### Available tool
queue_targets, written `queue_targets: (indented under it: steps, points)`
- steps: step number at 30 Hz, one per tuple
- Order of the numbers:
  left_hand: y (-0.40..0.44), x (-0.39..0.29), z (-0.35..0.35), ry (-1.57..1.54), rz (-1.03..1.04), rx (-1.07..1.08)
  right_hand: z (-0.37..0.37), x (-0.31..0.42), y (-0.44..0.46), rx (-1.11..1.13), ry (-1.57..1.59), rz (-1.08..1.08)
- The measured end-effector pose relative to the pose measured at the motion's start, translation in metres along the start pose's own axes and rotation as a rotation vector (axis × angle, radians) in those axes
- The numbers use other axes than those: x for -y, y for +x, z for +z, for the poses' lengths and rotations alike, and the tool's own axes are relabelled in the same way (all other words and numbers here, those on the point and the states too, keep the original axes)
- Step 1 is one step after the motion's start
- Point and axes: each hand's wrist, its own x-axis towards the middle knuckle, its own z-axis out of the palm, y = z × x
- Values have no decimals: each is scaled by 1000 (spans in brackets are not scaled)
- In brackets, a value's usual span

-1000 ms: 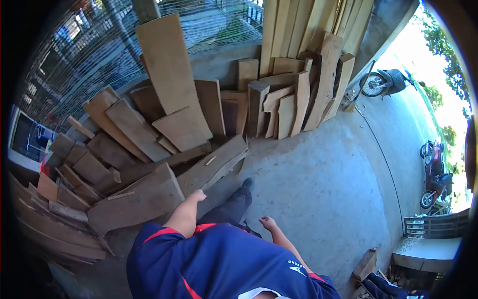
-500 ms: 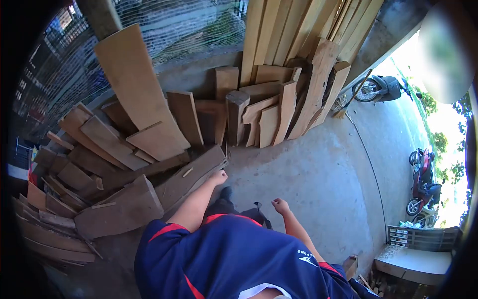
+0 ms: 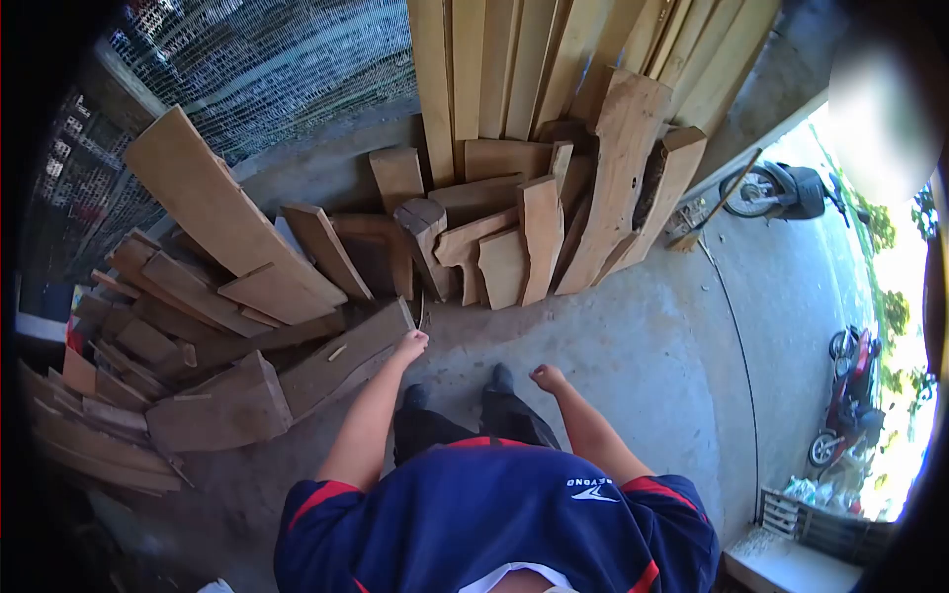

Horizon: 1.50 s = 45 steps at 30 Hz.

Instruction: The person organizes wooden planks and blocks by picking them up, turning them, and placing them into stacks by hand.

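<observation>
My left hand (image 3: 413, 344) is loosely curled into a fist beside the near end of a long low plank (image 3: 346, 358), and nothing shows in it. Whether it touches the plank I cannot tell. Over the bare floor in front of my body is my right hand (image 3: 546, 377), its fingers curled in and no object visible in them. A squared wooden post (image 3: 423, 232) and rough-edged boards (image 3: 541, 237) lean against the low wall ahead of me.
A tall wide board (image 3: 222, 198) leans at the left above stacked offcuts (image 3: 222, 410). Long pale planks (image 3: 539, 69) stand at the back. A broom (image 3: 717, 203), a parked motorbike (image 3: 781, 191) and a dark cable (image 3: 732, 316) are on the right.
My view has turned and moved closer to the leaning boards. Both my feet now show side by side. The hands stay curled, with my left forearm stretched further forward than at first.
</observation>
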Motion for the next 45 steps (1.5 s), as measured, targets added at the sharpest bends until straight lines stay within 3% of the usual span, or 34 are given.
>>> queue_targets:
  steps: [2,4,6,9,12,14,18,22,24,28,31,33,37,39,43,45]
  points:
    - [2,-5,20,72,-50,-106,-43,10,36,-3,-74,-84]
    - [1,15,39,123,-26,-78,-90,27,74,-58,-170,-184]
    - [-44,-33,60,209,-111,-71,-126,37,130,-165,-208,-257]
    - [-46,24,85,180,-69,-48,-205,105,157,-272,-364,-148]
    - [-75,42,92,167,-59,-71,-258,159,180,-701,-537,-30]
    - [-100,49,88,92,-63,-141,-278,178,194,-782,-559,-97]
    - [-134,64,72,385,-434,-187,-296,198,222,-645,-708,-379]
    - [-145,76,68,425,-457,-199,-280,197,238,-581,-788,-402]
    - [-141,64,70,339,-406,-255,-274,200,222,-456,-968,-556]
    - [-117,42,80,354,-340,-215,-226,155,214,-350,-451,-850]
    - [-95,28,94,292,-233,-208,-213,148,139,-291,-471,-803]
    - [-85,2,103,422,-185,-186,-194,137,105,-250,-555,-790]
    - [-75,-41,119,442,-112,-108,-137,96,62,-375,-576,-941]
    - [-75,-51,123,408,24,-51,-119,90,47,-364,-575,-961]
    - [-94,-52,110,332,104,-64,-106,94,38,-636,-261,-756]
    - [-106,-30,102,108,172,-86,-120,115,14,-749,-251,-602]
